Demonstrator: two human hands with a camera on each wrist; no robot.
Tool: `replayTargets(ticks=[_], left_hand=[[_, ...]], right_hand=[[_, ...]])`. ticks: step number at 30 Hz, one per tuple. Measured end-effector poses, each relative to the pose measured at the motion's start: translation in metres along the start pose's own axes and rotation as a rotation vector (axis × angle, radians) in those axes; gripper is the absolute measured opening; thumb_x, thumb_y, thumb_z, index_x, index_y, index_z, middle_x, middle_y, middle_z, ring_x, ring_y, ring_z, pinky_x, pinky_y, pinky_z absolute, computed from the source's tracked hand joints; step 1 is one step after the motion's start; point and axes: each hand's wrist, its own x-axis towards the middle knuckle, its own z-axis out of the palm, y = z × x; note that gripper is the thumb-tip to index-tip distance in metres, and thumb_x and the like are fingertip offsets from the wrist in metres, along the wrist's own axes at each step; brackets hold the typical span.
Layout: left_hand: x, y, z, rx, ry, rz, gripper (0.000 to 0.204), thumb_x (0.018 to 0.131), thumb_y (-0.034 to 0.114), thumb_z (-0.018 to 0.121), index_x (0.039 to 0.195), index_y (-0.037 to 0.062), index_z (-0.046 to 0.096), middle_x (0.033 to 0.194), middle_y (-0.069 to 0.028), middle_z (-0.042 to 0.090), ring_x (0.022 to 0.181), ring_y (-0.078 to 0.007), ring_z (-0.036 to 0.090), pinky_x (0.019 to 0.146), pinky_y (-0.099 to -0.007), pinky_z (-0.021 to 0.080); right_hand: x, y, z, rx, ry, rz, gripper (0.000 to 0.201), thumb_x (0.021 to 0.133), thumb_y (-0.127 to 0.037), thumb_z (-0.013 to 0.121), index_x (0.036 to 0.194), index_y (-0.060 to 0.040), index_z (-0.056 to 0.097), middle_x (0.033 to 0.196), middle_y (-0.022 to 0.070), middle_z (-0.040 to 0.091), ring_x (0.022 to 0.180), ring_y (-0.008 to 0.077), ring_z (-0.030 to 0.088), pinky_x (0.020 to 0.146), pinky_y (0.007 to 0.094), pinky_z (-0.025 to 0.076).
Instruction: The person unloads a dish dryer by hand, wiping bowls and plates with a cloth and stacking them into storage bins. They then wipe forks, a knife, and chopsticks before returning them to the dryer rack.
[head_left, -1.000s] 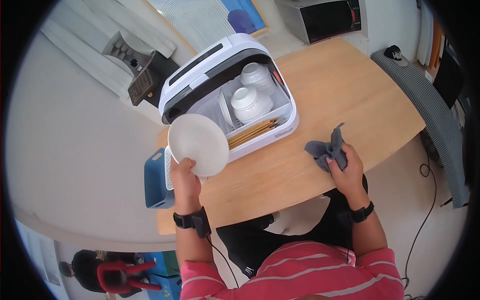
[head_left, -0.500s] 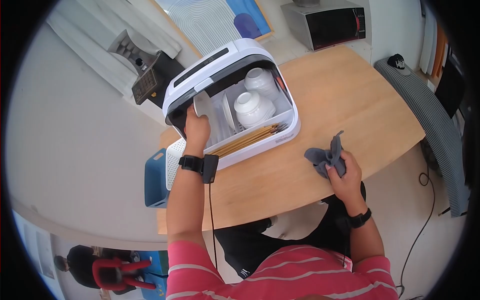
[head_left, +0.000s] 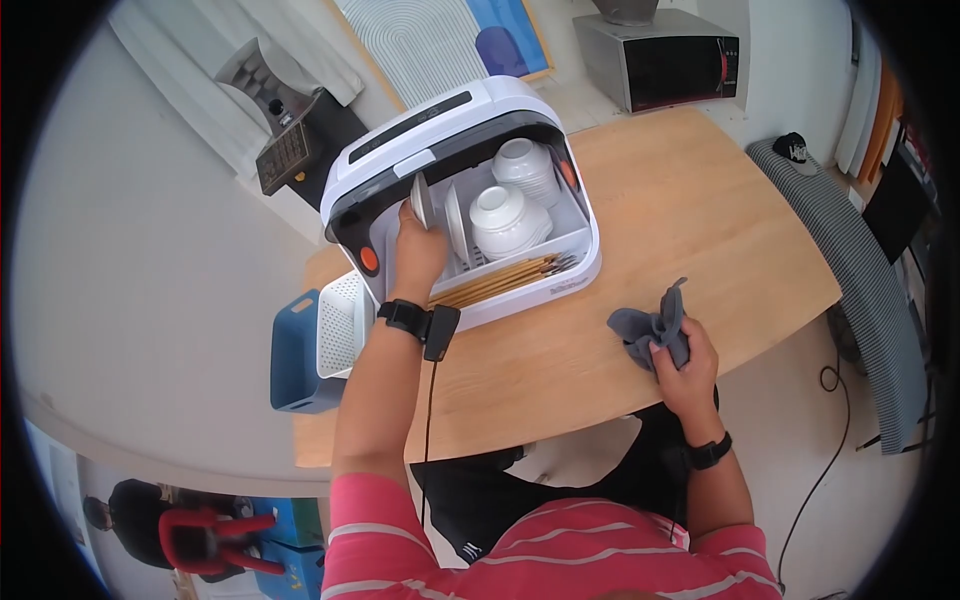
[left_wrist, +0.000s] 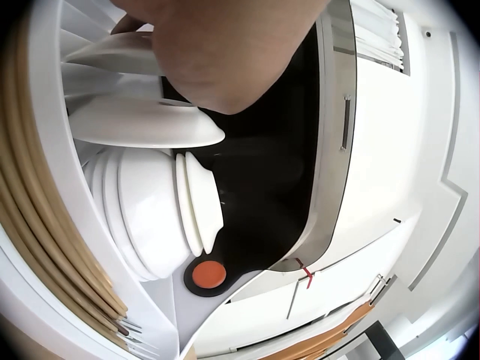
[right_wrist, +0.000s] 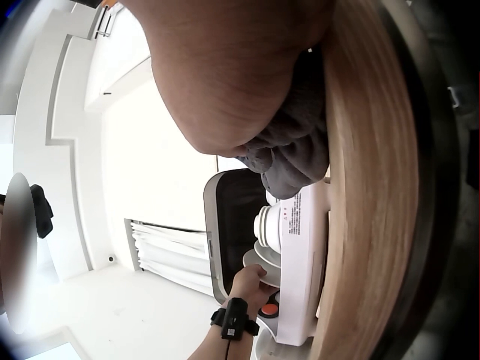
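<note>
My left hand [head_left: 420, 252] reaches into the white lidded box [head_left: 520, 300] and holds a white plate [head_left: 422, 203] on edge, to the left of another upright plate [head_left: 456, 224]. In the left wrist view the held plate [left_wrist: 120, 52] is partly covered by the hand [left_wrist: 232, 49]. White bowls [head_left: 510, 222] are stacked in the same box, with wooden chopsticks [head_left: 500, 282] in its front compartment. Over the table, my right hand [head_left: 688, 372] grips a crumpled grey cloth [head_left: 655, 328].
A white perforated basket [head_left: 338, 325] and a blue bin [head_left: 292, 362] stand left of the box. The wooden table [head_left: 700, 200] has a microwave [head_left: 665, 65] behind it. A cable hangs from the left wrist. Another person [head_left: 138, 520] is at the lower left.
My left hand has carried the plate from in front of the box into it, then shifted slightly right beside the standing plate. The right hand keeps the cloth in nearly the same place.
</note>
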Motion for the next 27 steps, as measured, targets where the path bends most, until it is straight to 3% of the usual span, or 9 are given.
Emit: replayTargets(ticks=[14, 19, 22, 23, 27], left_hand=[[-0.01, -0.012, -0.013, -0.118, -0.122, 0.005, 0.07, 0.081, 0.016, 0.069, 0.142, -0.006, 0.043, 0.121, -0.0345, 0.066, 0.114, -0.0477, 0.066, 0.098, -0.0441, 0.052], [-0.029, -0.033, -0.019, -0.19, -0.045, 0.024, 0.073, 0.084, 0.021, 0.074, 0.146, -0.0055, 0.045, 0.129, -0.0289, 0.066, 0.124, -0.039, 0.064, 0.1, -0.0422, 0.052], [-0.055, -0.034, -0.062, -0.324, -0.124, -0.033, 0.058, 0.089, 0.019, 0.071, 0.139, -0.004, 0.054, 0.126, -0.0238, 0.068, 0.123, -0.034, 0.065, 0.095, -0.0397, 0.054], [-0.063, -0.029, -0.084, -0.292, -0.135, -0.132, 0.046, 0.091, 0.018, 0.069, 0.132, -0.0025, 0.061, 0.121, -0.0215, 0.07, 0.116, -0.0308, 0.068, 0.091, -0.0371, 0.055], [-0.077, -0.068, -0.139, -0.033, -0.036, -0.199, 0.049, 0.092, 0.024, 0.069, 0.132, -0.0019, 0.061, 0.12, -0.0216, 0.07, 0.109, -0.0301, 0.07, 0.091, -0.0381, 0.055]], right_hand=[[-0.002, 0.005, 0.0, -0.031, -0.009, -0.023, 0.038, 0.082, -0.004, 0.076, 0.117, 0.0023, 0.062, 0.107, 0.0184, 0.069, 0.096, 0.0354, 0.069, 0.086, 0.0385, 0.054], [-0.004, 0.009, 0.001, -0.009, -0.017, 0.014, 0.039, 0.083, -0.004, 0.075, 0.119, 0.0026, 0.062, 0.109, 0.0185, 0.07, 0.099, 0.0342, 0.07, 0.088, 0.0386, 0.054], [-0.005, 0.013, 0.001, 0.008, -0.022, 0.037, 0.04, 0.083, -0.004, 0.074, 0.121, 0.0027, 0.062, 0.111, 0.0188, 0.071, 0.101, 0.0331, 0.07, 0.09, 0.0384, 0.053], [-0.006, 0.014, 0.001, 0.003, -0.021, 0.043, 0.04, 0.084, -0.003, 0.073, 0.122, 0.0028, 0.062, 0.112, 0.0191, 0.072, 0.102, 0.0325, 0.07, 0.092, 0.0383, 0.053], [-0.006, 0.014, 0.0, -0.01, -0.031, 0.059, 0.04, 0.085, -0.003, 0.072, 0.123, 0.0034, 0.062, 0.113, 0.0199, 0.072, 0.102, 0.0312, 0.07, 0.093, 0.0383, 0.053]])
